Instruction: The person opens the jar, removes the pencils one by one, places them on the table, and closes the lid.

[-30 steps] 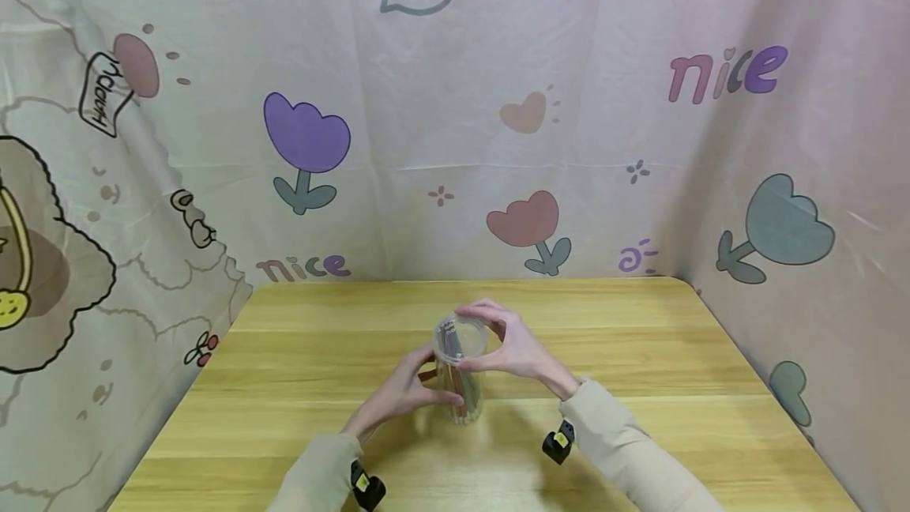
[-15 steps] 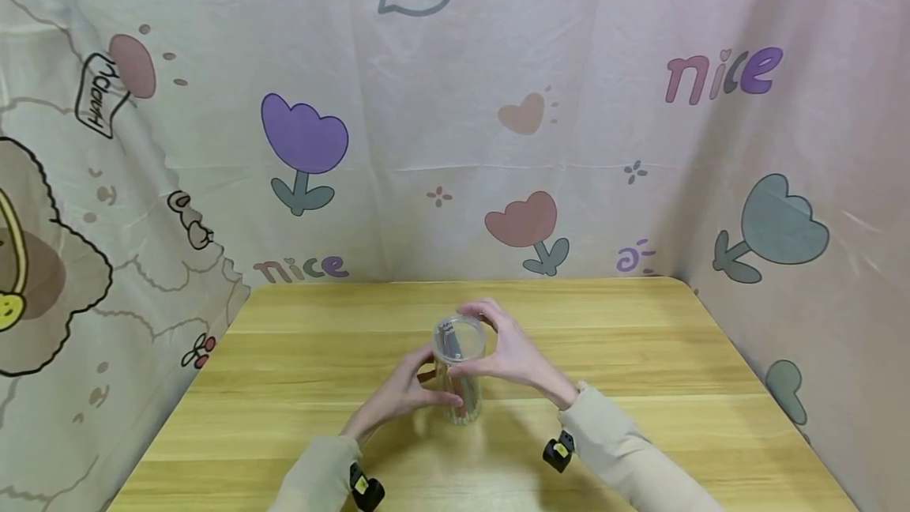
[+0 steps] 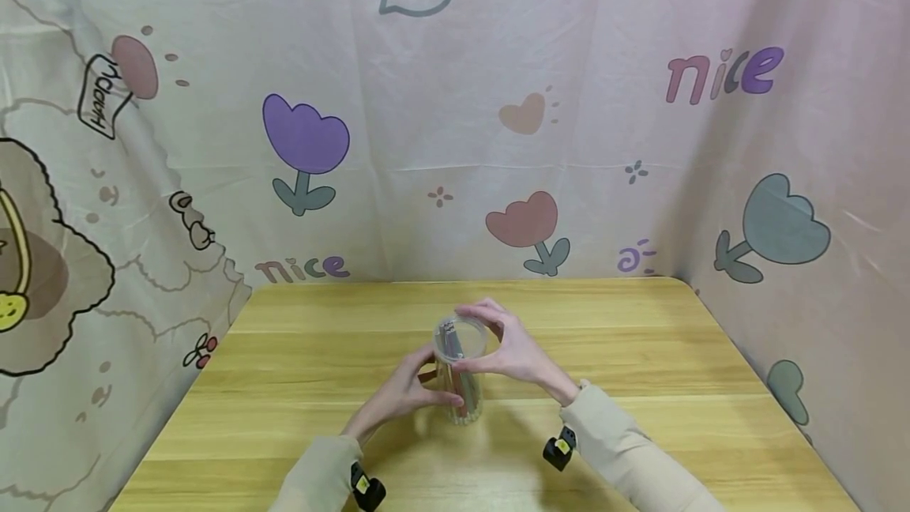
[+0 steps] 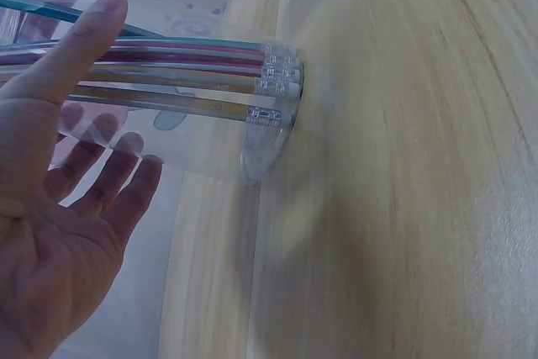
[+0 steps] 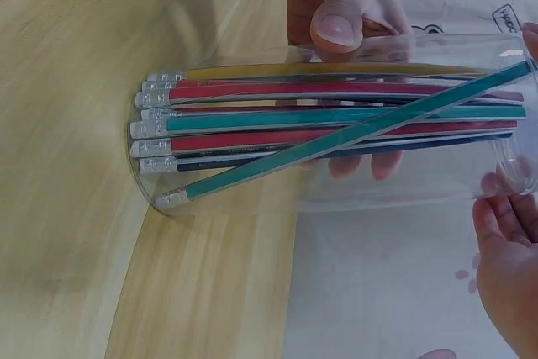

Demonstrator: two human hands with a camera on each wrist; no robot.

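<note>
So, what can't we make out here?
Any lid seam on the clear cylindrical plastic jar: head, too small, partly behind the bare right hand.
Exact count of coloured eraser-tipped pencils: right wrist, they overlap.
Lettering on the pencils: left wrist, too small, blurred.
Part of that hand: right wrist, cut by right edge.

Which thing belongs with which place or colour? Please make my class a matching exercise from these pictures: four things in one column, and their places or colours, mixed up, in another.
Column one
1. Left hand
2. Right hand
3. Pencils
4. Table

Column two
A. Inside the clear container, eraser ends toward its bottom
B. Pale yellowish wood
C. At the container's top end
D. Round the container's side, below the other hand

Right pairs
1-D
2-C
3-A
4-B
</note>
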